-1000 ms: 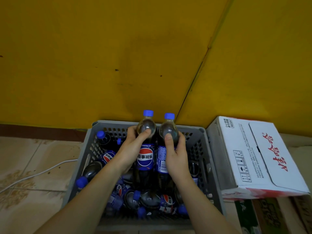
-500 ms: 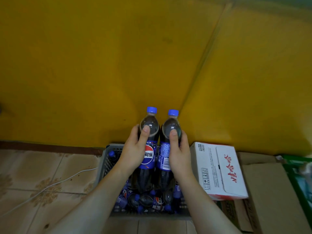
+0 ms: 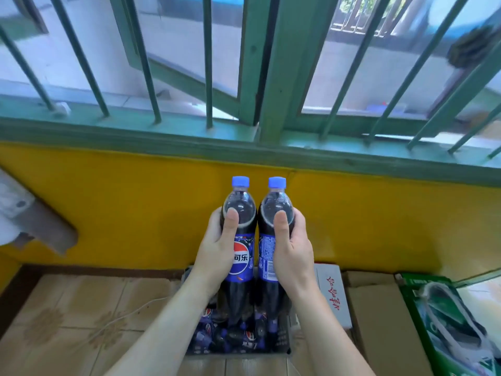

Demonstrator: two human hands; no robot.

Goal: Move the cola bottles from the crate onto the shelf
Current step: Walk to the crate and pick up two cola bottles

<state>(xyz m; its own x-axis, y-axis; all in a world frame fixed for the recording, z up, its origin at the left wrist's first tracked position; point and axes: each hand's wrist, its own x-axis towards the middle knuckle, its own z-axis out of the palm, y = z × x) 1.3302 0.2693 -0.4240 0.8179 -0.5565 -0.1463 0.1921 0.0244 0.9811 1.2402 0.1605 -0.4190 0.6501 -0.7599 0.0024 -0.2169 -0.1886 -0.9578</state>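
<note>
Both blue-capped dark cola bottles [image 3: 240,240] lifted higher, clear above grey plastic crate [image 3: 284,337]; left hand [image 3: 217,256], right hand [image 3: 292,256] each wrapped round one; carry step; shelf unseen, next turn toward it

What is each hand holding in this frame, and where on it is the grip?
The left hand grips one cola bottle around its upper body, thumb on the shoulder. The right hand grips a second cola bottle the same way.
</note>
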